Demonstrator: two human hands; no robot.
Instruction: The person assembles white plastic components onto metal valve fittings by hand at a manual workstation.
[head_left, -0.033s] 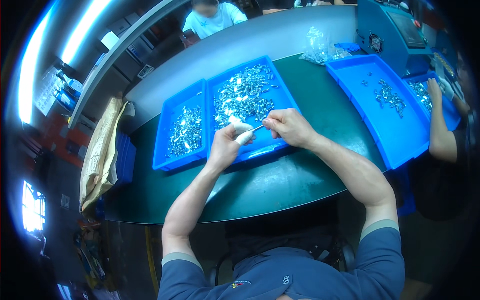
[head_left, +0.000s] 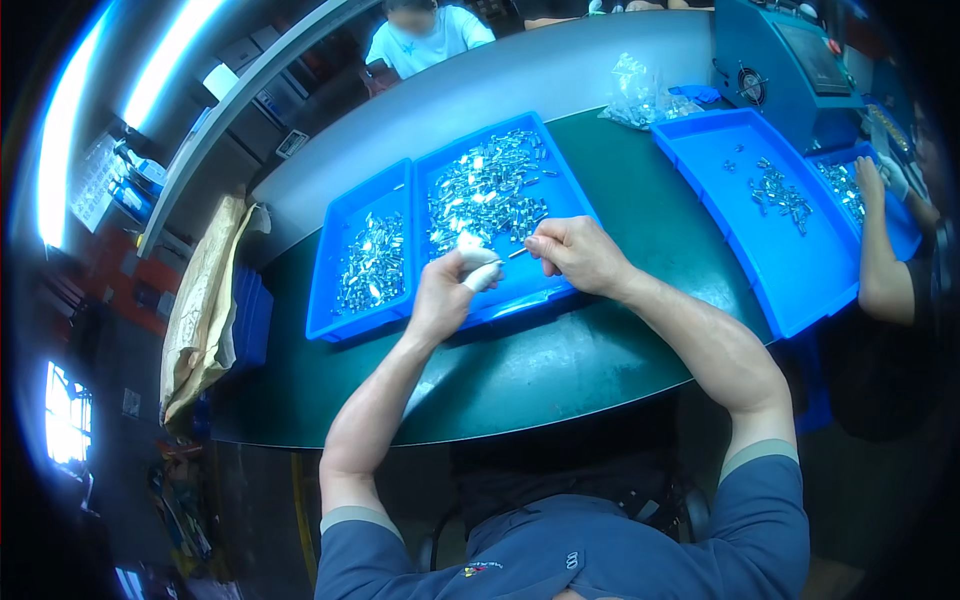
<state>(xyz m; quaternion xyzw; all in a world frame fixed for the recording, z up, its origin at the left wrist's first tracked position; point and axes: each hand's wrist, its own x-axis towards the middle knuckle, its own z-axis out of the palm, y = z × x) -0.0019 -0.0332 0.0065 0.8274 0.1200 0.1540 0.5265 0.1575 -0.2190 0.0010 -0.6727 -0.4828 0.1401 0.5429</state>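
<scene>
My right hand (head_left: pixel 580 256) pinches a thin rod-like tool (head_left: pixel 517 253), its tip pointing left toward my other hand. My left hand (head_left: pixel 450 290), with white coverings on thumb and forefinger, is closed in a pinch. Whatever sits between those fingertips is too small to make out. A narrow gap separates the rod's tip from the left fingers. Both hands are above the near end of a large blue tray (head_left: pixel 560 170), which holds a heap of small shiny metal cylinders (head_left: pixel 485 190). To its left stands a smaller blue tray (head_left: pixel 335 225) with more such metal parts (head_left: pixel 372 262).
Another blue tray (head_left: pixel 800 270) with a few metal pieces lies to the right, near a co-worker's arm (head_left: pixel 882 255). Behind it are a clear plastic bag (head_left: pixel 635 100) and a machine (head_left: pixel 785 70). A brown paper sack (head_left: pixel 195 300) stands left. Across the table sits a person (head_left: pixel 428 42).
My left hand has drawn slightly left and down, away from the rod, so more of its tip shows. The right hand stays nearly still.
</scene>
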